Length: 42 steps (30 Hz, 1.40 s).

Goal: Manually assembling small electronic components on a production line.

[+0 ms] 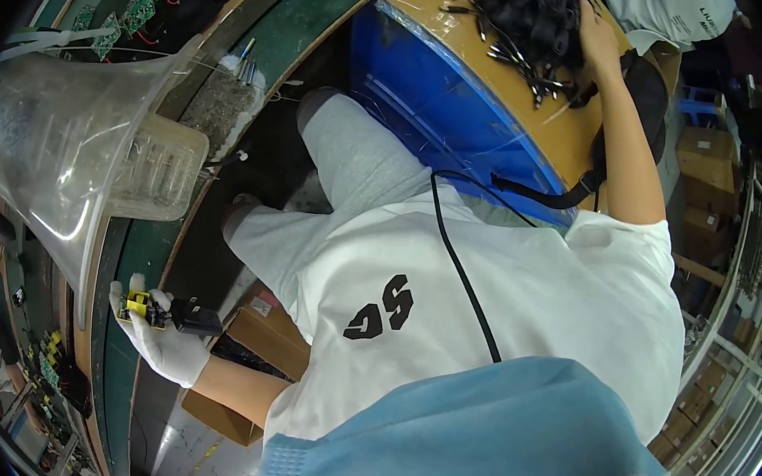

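Circuit board (152,311) and black case (196,317): left hand (170,352), fingers curled around board, light hold advisable. Right hand (598,40): at black cables (535,23), fingers unclear.

Cords (530,18) lie on cardboard (551,137), right of the workbench (146,252)

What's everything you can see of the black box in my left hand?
The black box is small, blocky and looks like hard plastic; its finer details are too small to make out. It sits in the white gloved left hand, its left end close beside an electronic part with a yellow block. Whether the two join is unclear.
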Motion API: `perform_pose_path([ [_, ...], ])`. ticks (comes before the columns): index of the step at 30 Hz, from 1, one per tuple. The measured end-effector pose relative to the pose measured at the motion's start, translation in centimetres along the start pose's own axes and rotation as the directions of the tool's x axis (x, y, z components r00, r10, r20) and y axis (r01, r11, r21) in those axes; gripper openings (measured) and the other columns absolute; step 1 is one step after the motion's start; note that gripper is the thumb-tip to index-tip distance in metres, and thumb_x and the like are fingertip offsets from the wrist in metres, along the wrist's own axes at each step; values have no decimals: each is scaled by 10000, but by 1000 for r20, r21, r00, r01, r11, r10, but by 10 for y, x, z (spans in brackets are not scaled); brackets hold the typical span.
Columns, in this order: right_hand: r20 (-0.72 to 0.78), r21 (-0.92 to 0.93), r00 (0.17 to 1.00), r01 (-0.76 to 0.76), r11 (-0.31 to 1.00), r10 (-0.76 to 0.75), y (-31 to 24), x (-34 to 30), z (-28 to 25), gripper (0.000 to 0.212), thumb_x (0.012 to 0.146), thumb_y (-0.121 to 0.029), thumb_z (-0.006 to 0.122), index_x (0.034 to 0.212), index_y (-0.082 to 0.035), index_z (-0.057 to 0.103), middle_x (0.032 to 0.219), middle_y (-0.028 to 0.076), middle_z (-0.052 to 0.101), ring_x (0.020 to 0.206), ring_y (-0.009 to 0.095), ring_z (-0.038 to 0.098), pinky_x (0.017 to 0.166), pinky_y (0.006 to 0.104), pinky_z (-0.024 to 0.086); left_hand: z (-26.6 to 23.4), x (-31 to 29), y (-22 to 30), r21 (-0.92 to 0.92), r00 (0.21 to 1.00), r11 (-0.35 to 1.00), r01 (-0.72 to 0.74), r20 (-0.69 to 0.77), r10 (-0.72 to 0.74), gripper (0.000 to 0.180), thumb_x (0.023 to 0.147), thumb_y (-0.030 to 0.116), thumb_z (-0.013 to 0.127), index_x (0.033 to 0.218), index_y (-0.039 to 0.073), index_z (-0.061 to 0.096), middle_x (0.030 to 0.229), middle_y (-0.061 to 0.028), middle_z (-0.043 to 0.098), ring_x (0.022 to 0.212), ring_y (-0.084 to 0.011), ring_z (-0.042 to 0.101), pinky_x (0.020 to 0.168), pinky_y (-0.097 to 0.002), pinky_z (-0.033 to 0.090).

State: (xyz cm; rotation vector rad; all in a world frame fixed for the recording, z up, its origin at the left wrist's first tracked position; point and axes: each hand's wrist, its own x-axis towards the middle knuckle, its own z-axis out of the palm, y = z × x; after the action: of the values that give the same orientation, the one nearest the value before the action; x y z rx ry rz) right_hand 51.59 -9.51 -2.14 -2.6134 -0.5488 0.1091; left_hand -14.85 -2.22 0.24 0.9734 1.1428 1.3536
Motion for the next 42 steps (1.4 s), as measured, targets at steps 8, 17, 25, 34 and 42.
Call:
perform_pose_path([
  [8,92,48,979,177,983,-181,-22,26,26,432,939,-346,512,1115,23,650,873,80,656,604,120,526,525,228,412,-1,-2,2,-10,1000,1000,-7,-31,7,571,957,187,558,1443,18,310,1295,-224,498,843,-193,545,802,-266,426],
  [17,110,-304,948,317,899,-297,4,71,-48,357,871,-328,644,995,-1,716,834,68,681,591,125,485,540,239,412,0,-16,-3,-96,973,991,88,221,-65,673,902,183,663,1441,-1,305,1281,-209,506,897,-236,586,820,-285,479],
  [25,440,-401,881,367,839,-174,46,109,-44,362,888,-334,622,980,7,704,799,94,652,630,205,560,592,283,464,2,-28,-18,-73,965,991,114,245,-93,664,864,221,709,1375,-48,382,1225,-196,541,963,-279,626,822,-303,502],
  [34,342,3,904,273,962,-258,14,62,-106,231,902,-263,644,917,-40,702,736,27,615,502,59,422,472,184,350,20,-28,-25,5,954,989,148,262,-144,641,830,219,740,1321,-66,441,1104,-194,604,985,-309,648,849,-306,502],
  [42,282,444,907,165,881,-313,-50,13,-166,349,955,-251,600,1190,5,627,829,-25,600,490,-18,262,406,123,165,25,-28,-27,-15,917,980,200,354,-182,670,827,246,751,1323,-79,439,1100,-203,611,959,-307,652,840,-307,511],
])
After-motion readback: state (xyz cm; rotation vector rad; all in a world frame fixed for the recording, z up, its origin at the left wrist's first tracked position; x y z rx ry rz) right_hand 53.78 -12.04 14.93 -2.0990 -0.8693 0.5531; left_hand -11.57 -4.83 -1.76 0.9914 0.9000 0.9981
